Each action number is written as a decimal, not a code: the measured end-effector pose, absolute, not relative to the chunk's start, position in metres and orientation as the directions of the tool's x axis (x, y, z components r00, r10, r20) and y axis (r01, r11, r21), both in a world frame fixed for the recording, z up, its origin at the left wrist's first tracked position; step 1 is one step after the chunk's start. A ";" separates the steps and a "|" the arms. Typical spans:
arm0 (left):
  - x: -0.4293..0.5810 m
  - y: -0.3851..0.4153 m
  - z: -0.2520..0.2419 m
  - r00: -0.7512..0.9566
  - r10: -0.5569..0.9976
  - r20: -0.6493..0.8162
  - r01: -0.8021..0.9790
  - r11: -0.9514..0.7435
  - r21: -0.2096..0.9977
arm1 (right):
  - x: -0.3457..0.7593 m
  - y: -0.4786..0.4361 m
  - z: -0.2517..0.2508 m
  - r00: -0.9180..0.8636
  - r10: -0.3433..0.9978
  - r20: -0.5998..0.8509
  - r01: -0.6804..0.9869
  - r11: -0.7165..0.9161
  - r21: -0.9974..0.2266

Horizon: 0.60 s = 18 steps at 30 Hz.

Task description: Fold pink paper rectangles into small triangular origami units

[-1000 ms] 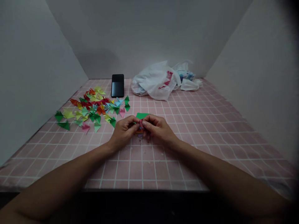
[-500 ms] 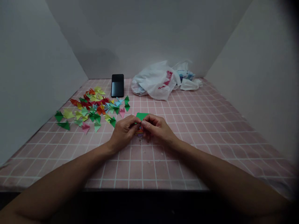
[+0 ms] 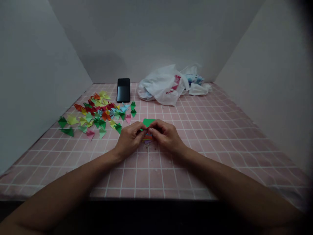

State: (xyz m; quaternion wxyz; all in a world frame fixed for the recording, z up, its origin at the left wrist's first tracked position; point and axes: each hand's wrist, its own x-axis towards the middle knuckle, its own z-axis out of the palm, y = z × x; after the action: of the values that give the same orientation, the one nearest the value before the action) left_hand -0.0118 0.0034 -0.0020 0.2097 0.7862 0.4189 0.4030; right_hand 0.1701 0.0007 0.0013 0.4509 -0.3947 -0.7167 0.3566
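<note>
A piece of green paper shows just beyond my fingertips, its near edge hidden behind them. My left hand pinches at this edge between thumb and forefinger. From the other side my right hand does likewise, so the two sets of fingertips almost meet. Under the fingers lies a small stack of coloured paper, with red, orange and purple edges visible. Left of my hands, many small folded paper pieces in green, yellow, red, blue and pink are spread out.
A black phone lies behind the folded pieces. Crumpled white plastic bags rest against the back wall. Pale walls enclose the table on three sides; a pink checked cloth covers it. Tiny specks lie near the paper stack.
The lower fingers of my right hand have drawn in, showing more of the coloured stack. Both hands otherwise keep their place at the green paper.
</note>
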 end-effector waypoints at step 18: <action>-0.013 0.004 -0.004 0.353 0.825 0.441 0.499 -0.565 0.657 | 0.169 0.002 0.001 -0.285 0.869 0.404 0.304 0.482 -0.822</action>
State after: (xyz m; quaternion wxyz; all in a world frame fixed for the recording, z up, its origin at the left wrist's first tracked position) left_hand -0.0128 0.0041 -0.0043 0.2103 0.7950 0.4165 0.3876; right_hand 0.1686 0.0019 0.0006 0.4458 -0.3984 -0.7362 0.3170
